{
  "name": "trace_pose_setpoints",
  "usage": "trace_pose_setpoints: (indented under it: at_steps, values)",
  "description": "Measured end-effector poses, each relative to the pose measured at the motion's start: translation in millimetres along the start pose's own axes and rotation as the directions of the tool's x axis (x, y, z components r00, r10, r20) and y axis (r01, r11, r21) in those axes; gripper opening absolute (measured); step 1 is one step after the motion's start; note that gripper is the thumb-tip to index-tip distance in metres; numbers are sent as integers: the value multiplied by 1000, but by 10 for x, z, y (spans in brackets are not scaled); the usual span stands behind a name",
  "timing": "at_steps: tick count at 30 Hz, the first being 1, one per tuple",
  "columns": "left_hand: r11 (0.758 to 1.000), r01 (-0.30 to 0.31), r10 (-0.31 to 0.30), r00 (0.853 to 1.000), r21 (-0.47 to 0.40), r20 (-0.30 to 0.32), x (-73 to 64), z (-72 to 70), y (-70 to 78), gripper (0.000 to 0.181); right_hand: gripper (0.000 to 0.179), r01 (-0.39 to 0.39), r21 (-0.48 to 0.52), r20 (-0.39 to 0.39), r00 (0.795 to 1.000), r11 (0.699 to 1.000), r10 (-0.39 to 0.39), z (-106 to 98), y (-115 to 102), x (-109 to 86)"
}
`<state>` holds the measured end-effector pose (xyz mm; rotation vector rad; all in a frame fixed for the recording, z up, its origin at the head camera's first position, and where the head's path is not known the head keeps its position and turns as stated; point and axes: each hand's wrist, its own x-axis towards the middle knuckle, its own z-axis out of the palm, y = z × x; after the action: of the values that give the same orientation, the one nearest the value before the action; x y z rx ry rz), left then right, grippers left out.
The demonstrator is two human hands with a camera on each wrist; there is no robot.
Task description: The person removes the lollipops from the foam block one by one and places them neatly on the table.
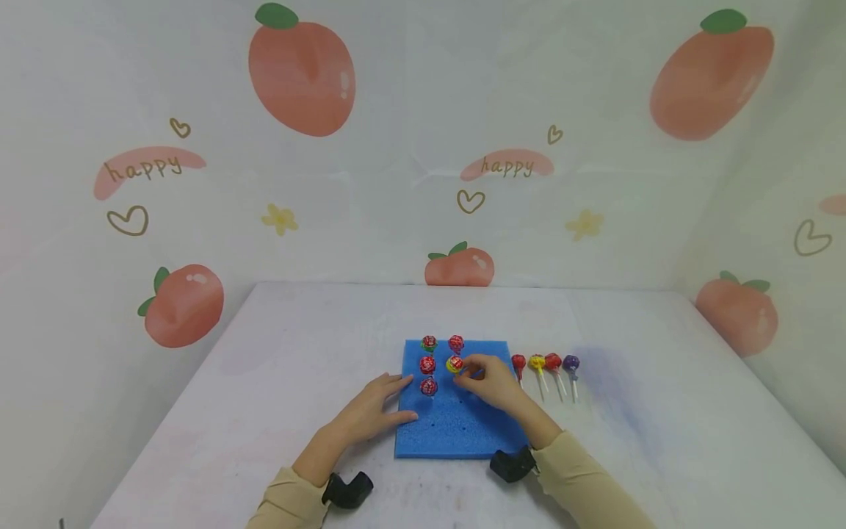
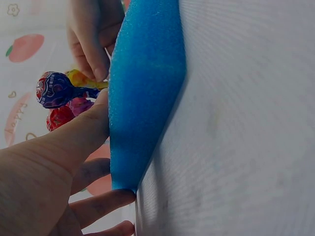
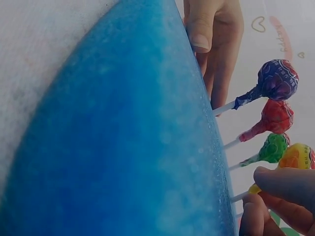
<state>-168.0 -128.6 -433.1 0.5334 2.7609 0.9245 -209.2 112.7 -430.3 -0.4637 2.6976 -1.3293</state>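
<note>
My right hand pinches a yellow-wrapped lollipop just under its head, between thumb and fingers. In the right wrist view its white stick meets the face of a blue foam board. Along the board's left edge my left hand rests with fingers spread, thumb on the near part. Standing in the foam are a purple-blue lollipop, a red lollipop and a green lollipop, in a left column. Another red-pink lollipop stands behind the yellow one.
Right of the board, several lollipops lie in a row on the white table: a red one, a yellow one, another red one and a purple one. Small holes dot the board's near half. A fruit-printed curtain hangs behind.
</note>
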Motion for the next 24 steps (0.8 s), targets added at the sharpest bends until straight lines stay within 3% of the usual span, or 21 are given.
trace_pose_setpoints:
  at_steps: [24]
  values:
    - [1000,3,-3,1000,4,4,4,14,-23,68,15,34,54,-21,999,998,-33,-43,-26,-7]
